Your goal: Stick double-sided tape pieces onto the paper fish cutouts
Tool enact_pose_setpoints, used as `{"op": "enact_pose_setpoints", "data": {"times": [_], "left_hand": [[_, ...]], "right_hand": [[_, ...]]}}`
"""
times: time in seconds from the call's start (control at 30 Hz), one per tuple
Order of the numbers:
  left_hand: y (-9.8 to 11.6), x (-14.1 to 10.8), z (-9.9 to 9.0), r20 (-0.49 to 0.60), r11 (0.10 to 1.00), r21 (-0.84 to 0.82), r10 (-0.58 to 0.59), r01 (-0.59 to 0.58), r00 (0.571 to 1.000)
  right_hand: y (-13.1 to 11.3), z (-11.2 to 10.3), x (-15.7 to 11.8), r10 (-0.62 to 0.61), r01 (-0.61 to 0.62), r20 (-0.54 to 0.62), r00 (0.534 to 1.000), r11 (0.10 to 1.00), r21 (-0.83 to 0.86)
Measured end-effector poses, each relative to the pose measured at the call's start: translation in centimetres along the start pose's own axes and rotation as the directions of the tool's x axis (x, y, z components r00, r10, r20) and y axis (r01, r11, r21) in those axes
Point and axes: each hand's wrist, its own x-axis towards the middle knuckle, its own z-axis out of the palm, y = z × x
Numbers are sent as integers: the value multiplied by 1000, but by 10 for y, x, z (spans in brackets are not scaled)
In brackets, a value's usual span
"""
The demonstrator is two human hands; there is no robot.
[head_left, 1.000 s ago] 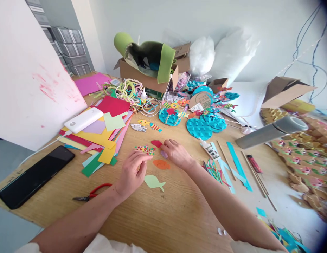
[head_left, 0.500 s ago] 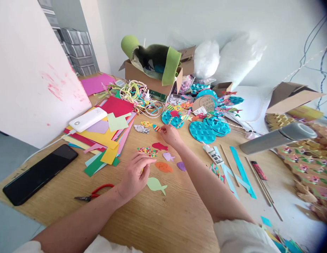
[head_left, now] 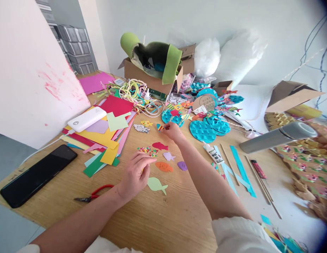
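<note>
My right hand [head_left: 172, 131] reaches forward and pinches a small striped paper fish [head_left: 160, 127], lifted slightly off the wooden table [head_left: 163, 218]. My left hand [head_left: 134, 175] rests on the table with its fingertips pinched together near a pile of tiny coloured paper bits [head_left: 148, 151]; whether it holds anything I cannot tell. Plain cut-out fish lie between my hands: red [head_left: 159, 146], lilac [head_left: 168, 156], orange [head_left: 164, 166], purple [head_left: 182, 165] and pale green [head_left: 156, 184]. A yellow fish [head_left: 146, 123] and a grey patterned fish [head_left: 141, 129] lie further back.
Coloured paper sheets [head_left: 100, 138] with a white power bank [head_left: 86, 118] lie left, a black phone [head_left: 37, 175] and red-handled scissors [head_left: 94, 194] nearer me. Teal scaled discs [head_left: 203, 130], a glue bottle [head_left: 212, 153], teal strips [head_left: 239, 168], sticks and a grey tube [head_left: 276, 137] sit right. Cardboard boxes stand behind.
My right hand left the lilac and red fish, reached forward to the striped fish and picked it up. My left hand stayed in place.
</note>
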Motion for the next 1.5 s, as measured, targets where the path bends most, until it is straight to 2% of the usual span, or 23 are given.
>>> {"op": "enact_pose_setpoints", "data": {"times": [0.13,0.27,0.37,0.47,0.57,0.67,0.73,1.0,1.07,1.13,1.23,1.27,1.4,1.5], "left_hand": [[-2,-1,1,8,1000,-15,17,-17,1000],[-4,-4,3,18,1000,-8,20,-20,1000],[-4,-4,4,22,1000,-6,20,-20,1000],[-4,-4,4,31,1000,-3,20,-20,999],[-5,-4,4,40,1000,-2,15,-15,999],[-5,-5,5,47,1000,-1,8,-8,999],[-5,-5,5,47,1000,-2,13,-12,999],[-7,-6,7,45,1000,-3,13,-13,999],[-7,-7,8,48,1000,-5,15,-15,999],[-7,-8,8,57,1000,-9,19,-18,998],[-6,-9,8,67,1000,-5,23,-23,997],[-5,-9,8,67,1000,-1,24,-24,997],[-5,-8,8,62,1000,13,24,-25,998],[-5,-9,9,54,999,14,36,-36,998]], "right_hand": [[22,-25,-22,-64,67,-47,997,996,67],[41,-44,-50,-135,142,-117,984,989,50],[49,-50,-71,-208,214,-165,964,977,16],[56,-49,-89,-353,336,-202,914,935,-116],[66,-45,-102,-498,447,-110,860,840,-308],[73,-42,-111,-511,490,61,857,775,-400],[76,-40,-115,-494,494,119,861,757,-428],[78,-42,-118,-480,492,142,866,766,-413],[73,-44,-114,-484,502,150,862,776,-383],[61,-45,-107,-486,492,102,868,814,-308],[28,-35,-85,-412,411,3,911,907,-89],[15,-29,-75,-352,352,12,936,936,-10],[-29,4,-28,-283,283,52,958,959,11],[-46,20,5,-230,232,38,972,972,-46]]}}
